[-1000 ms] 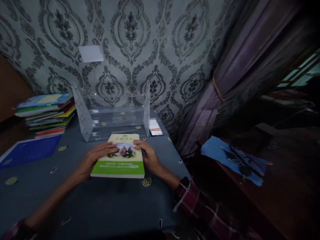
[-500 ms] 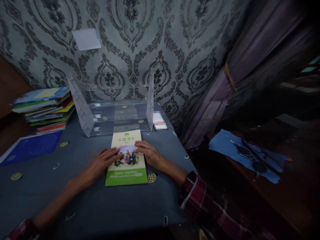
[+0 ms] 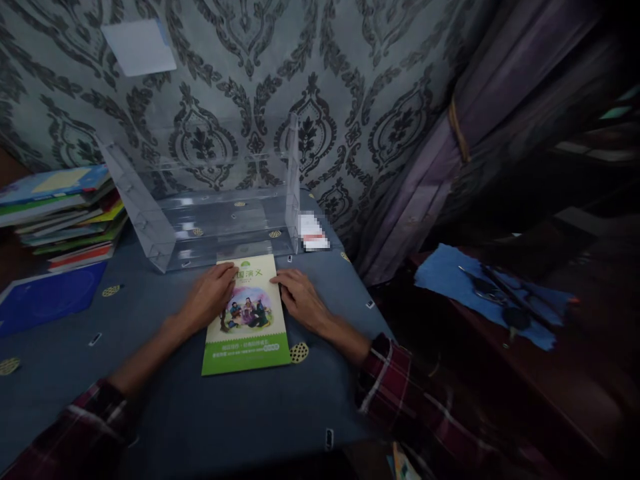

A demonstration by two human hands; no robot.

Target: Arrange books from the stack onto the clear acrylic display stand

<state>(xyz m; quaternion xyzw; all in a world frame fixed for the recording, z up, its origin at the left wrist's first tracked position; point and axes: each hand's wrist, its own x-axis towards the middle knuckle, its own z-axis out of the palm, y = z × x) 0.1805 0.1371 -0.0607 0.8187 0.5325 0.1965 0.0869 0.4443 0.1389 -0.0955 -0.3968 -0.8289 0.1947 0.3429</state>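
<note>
A paperback book (image 3: 253,313) with a cream and green cover lies flat on the table, its front up. My left hand (image 3: 210,293) rests over its upper left edge, fingers together and stretched onto the cover, hiding part of the title. At the upper right edge, my right hand (image 3: 303,300) touches the book with its fingertips, the fingers loosely bent and apart. Neither hand lifts the book. Just behind its top edge stands a clear plastic tiered rack (image 3: 160,233).
A stack of books (image 3: 75,220) stands at the left, with a blue folder-like item (image 3: 53,297) before it. A white and red item (image 3: 314,233) sits right of the rack. Tools lie on a blue cloth (image 3: 440,277) at the right. A purple curtain (image 3: 425,173) hangs behind.
Both hands have moved from the middle of the cover up toward its upper side edges. The book keeps its place on the table; the view has shifted slightly.
</note>
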